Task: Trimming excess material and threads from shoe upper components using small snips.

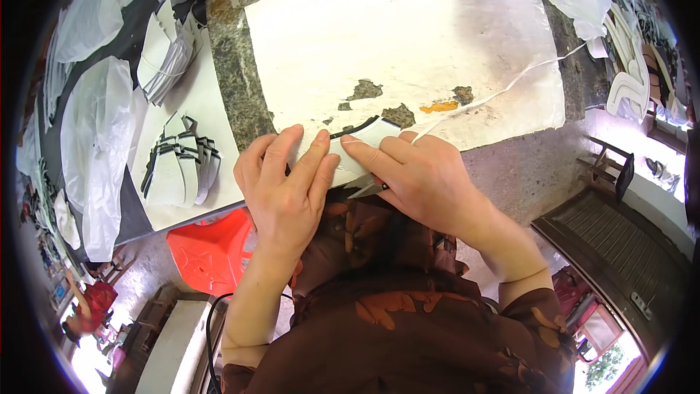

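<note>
Touching one black-edged piece (376,134), two hands (284,186) (430,179)

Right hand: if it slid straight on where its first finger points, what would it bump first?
Probably the left hand; the right hand points its first finger toward it, though heights are hard to judge.

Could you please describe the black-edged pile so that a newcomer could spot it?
Find the big white sheet, then the narrower pale surface to its left. The pile lies toward that surface's near end; its black edging sets it apart from the banded bundle beyond.
</note>
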